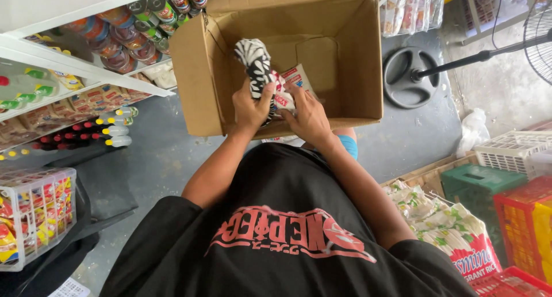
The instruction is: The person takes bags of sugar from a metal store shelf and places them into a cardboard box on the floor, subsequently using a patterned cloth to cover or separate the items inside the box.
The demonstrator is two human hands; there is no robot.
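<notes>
- Brown cardboard makes the big open box [345, 61] in front of you. It sits tipped toward you, with its flaps folded out.
- Your left hand [251, 108] is closed around a soft bundle with black and white stripes [256, 64]. It looks like cloth or a crinkly bag. It sticks up above your fist, just inside the near wall of the box.
- Your right hand [310, 116] is closed on a flat white and red packet [292, 84]. The packet is pressed right up against the striped bundle.
- Both things are over the box opening, at its near edge. I cannot tell if they rest on the box floor.
- The striped bundle looks light and squishy. It will bend and sag, so I think a grip around its middle, like you have now, suits it best.
- The packet looks thin, light and a bit slippery. Pinch it by a flat side or an edge. Do not squeeze hard, for what is inside may crush.
- The box looks stiff but light. Its walls may fold if you lean on them.
- On your left are white shelves [80, 67] with round tins [123, 41] and small bottles [118, 127].
- On your right lie rice sacks [454, 234], a green crate [477, 185] and the black round base of a fan [411, 78].
</notes>
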